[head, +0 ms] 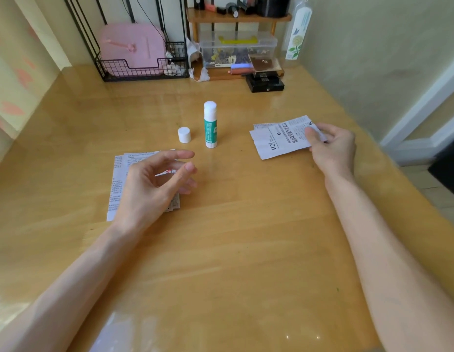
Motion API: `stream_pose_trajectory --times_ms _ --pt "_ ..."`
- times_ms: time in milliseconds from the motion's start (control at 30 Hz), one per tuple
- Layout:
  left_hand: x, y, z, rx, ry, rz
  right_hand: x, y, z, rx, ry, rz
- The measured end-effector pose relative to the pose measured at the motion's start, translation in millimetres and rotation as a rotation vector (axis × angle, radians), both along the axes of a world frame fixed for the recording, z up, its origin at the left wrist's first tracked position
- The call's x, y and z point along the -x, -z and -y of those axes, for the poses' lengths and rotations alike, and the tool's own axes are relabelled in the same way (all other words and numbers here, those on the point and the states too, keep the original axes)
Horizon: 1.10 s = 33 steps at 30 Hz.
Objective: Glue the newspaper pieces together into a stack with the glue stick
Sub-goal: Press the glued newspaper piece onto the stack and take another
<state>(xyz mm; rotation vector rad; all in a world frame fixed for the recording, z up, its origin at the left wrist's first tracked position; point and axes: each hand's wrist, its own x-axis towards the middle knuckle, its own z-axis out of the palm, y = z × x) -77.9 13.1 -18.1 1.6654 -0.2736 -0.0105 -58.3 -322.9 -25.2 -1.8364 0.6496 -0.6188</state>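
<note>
Left grip [149,184]: hanging over the glued stack [116,179], fingers loosely curved and spread wide, holding nothing; it is covering much of the paper, probably waiting to steady the stack or receive the next sheet.
Right grip [332,146]: pinching the loose newspaper pieces [274,146] at their right edge, thumb lying on top and fingers curling underneath; whether it is catching one sheet or more, I cannot tell.
Glued stack: lying flat on the table [246,224] at the near left, edges showing slightly offset, so several sheets seem to be layered there already.
Loose newspaper pieces: lying on the right, well apart from the stack, likely kept as the supply pile so that fresh and glued paper are not mixing.
Glue stick [210,125]: standing upright between the two piles, uncapped, its white tip pointing up, which is keeping the glue off the table and within reach of either hand.
Cap [184,135]: sitting just beside the glue stick on its left, not touching it.
Step in hand: judging by the pinch, the next sheet is being taken up for gluing; the job is looking partly done.
Writing: a large "02" is showing on the top loose sheet beside a bold headline running sideways; the characters and the small print on the stick's green label are proving too small to read.
Behind: a wire basket [119,72] holding a pink case [132,47], a clear plastic box [237,49] and a black box [265,83] are lining the far edge.
</note>
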Motion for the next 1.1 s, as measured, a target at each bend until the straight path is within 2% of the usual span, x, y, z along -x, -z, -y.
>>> stream_pose_trajectory --times_ms 133,367,633,933,1100 --pt "-2 0 -1 0.001 -0.005 0.022 -2 1 3 0.081 0.024 -0.04" --pt "-3 1 -2 -0.007 -0.008 0.037 -3 0 12 -0.332 0.044 0.103" --pt "-3 1 -2 -0.002 -0.004 0.027 -4 -6 15 -0.5 0.085 0.182" --pt "-4 2 -3 0.007 0.004 0.027 -6 -6 18 -0.505 0.065 0.162" --pt "-5 1 -3 -0.002 0.001 0.034 -8 -1 17 -0.407 0.059 0.135"
